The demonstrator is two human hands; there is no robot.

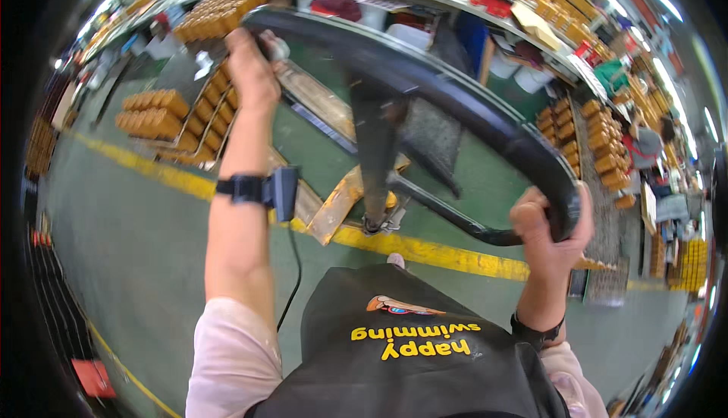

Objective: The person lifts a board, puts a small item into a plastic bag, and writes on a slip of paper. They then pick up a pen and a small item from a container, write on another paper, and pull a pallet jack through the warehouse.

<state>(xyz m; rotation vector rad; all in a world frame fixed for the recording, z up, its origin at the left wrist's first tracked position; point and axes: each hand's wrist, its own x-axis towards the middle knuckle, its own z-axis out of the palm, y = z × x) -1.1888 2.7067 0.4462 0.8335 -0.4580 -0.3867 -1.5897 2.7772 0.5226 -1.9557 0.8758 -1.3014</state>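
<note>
Hands grip the black loop handle (pixel 455 95) of a pallet jack, one at each end of its curve. The left hand (pixel 250 73), at about eleven o'clock in the view, is clenched around the upper left end of the handle, forearm stretched up from the lower edge with a black wrist strap and small box (pixel 262 189) and a thin cable hanging from it. The right hand (pixel 550 224), near three o'clock, is closed tight around the lower right bend of the same handle, a dark band on its wrist.

The handle is a thick, smooth, matte black tube bent into a wide loop, sweeping from eleven o'clock across the centre to three o'clock. A dark steel tiller shaft (pixel 375 152) drops from its middle to a worn yellow jack base (pixel 345 202) with chipped paint at the centre.

Below lies a green painted concrete floor (pixel 129 236) crossed by a scuffed yellow line (pixel 425 251). Rows of small orange-brown blocks (pixel 155 114) sit on a pallet at ten o'clock, more of them at two o'clock. The person wears a glossy black apron (pixel 409 357) over pale pink sleeves at six o'clock.
</note>
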